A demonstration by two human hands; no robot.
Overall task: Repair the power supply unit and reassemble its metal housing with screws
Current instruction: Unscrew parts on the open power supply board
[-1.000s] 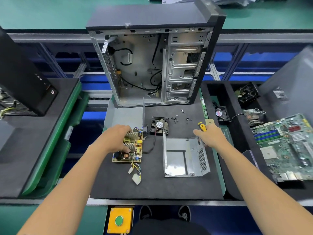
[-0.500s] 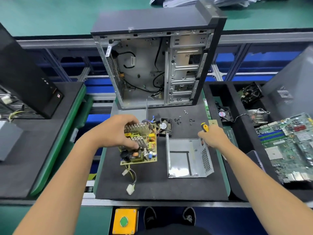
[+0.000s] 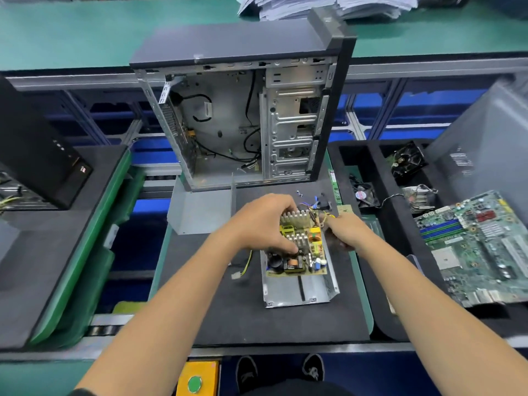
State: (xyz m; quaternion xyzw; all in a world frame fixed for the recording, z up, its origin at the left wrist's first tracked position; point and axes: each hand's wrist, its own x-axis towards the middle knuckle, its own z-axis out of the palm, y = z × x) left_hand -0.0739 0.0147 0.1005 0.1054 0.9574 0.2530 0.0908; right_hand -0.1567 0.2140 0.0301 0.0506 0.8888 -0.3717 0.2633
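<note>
Head view looks down at a dark mat on the counter. The left hand holds the power supply board from above. Its grip is curled over the silver cooling fins, with the thumb on the near side and the fingers on the far side. That is a good place to hold, I think, because the fins are strong and the small parts are not.

The board sits over the open metal housing, low between its side walls. I cannot tell if it lies flat on the bottom yet. The housing lies on the mat with its open side up, so the board can go in from the top.

The right hand is at the right wall of the housing, just beside the board. It looks like it steadies the box so it will not slide. A bit of yellow shows at its fingertips, but that part is blurred, so I cannot tell if its grip pinches something or is spread.

The board's wires hang out to the left onto the mat. They may need tucking in later.

Behind stands an open computer case. The gray housing cover waits on the left, near the case. A green motherboard lies in the tray to the right.
</note>
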